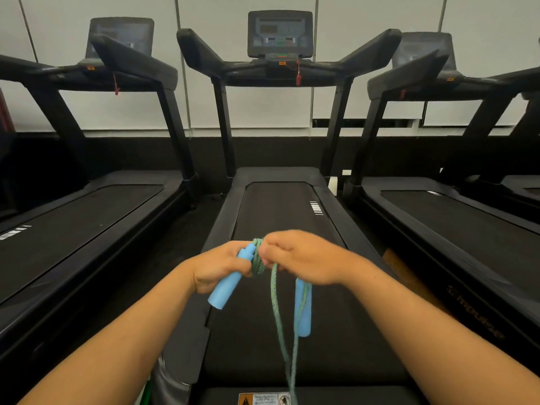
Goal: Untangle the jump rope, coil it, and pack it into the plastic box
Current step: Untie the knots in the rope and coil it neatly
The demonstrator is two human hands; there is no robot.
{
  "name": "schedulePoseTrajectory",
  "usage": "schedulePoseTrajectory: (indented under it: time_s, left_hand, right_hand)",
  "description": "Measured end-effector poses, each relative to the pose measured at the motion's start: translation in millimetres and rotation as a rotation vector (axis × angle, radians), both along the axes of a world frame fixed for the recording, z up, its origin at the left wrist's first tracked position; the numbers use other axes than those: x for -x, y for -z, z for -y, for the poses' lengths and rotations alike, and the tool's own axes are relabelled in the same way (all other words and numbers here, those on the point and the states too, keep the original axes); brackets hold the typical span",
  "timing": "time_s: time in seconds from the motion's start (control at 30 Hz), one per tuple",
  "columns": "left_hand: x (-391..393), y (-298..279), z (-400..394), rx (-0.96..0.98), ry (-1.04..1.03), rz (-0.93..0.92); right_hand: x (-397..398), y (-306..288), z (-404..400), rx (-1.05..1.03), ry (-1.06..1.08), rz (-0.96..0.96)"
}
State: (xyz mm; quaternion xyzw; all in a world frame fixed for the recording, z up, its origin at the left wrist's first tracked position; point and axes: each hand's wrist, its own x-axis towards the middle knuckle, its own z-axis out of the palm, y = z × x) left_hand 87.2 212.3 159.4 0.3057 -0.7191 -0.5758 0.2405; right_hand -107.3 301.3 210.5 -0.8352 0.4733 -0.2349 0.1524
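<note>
**Still on untangle — knot at the handle, no box in view**

Scene: three treadmills in a row; the middle treadmill (280, 217) is straight ahead, belt running under both arms. No plastic box visible anywhere in frame, so the pack step has no target yet.

Jump rope (276, 299): green braided cord, held up over the belt between the two hands. Two strands hang from the hands down toward the bottom edge of frame and run out of view. A bunch of wraps (258, 260) sits tight around the top of one blue handle.

Left hand (217, 266): closed around that blue foam handle (225, 289), handle tilted, lower end sticking out below the palm.

Right hand (304, 258): closed, fingertips pinching the cord right at the wraps, touching the left hand's side of the bundle. Second blue handle (302, 309) hangs just below the right wrist; can't tell whether the hand grips it or it dangles from the cord.

Step, my read: untangling, early. Coiling not started.

Next move likely needs: left hand keeps the handle steady, right hand loosens a wrap and feeds it off the handle end, not a straight pull, which would probably cinch it tighter.
</note>
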Motion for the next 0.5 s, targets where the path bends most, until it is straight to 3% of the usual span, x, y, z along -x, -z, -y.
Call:
schedulePoseTrajectory:
  time_s: [0.23,0.5]
  left_hand:
    - [21,-12,-24,-0.01,0.309,0.067]
    - [22,-24,-28,-0.048,0.368,-0.075]
  right_hand:
    - [38,-4,25,0.068,0.163,0.216]
    - [52,44,48,-0.181,0.087,0.537]
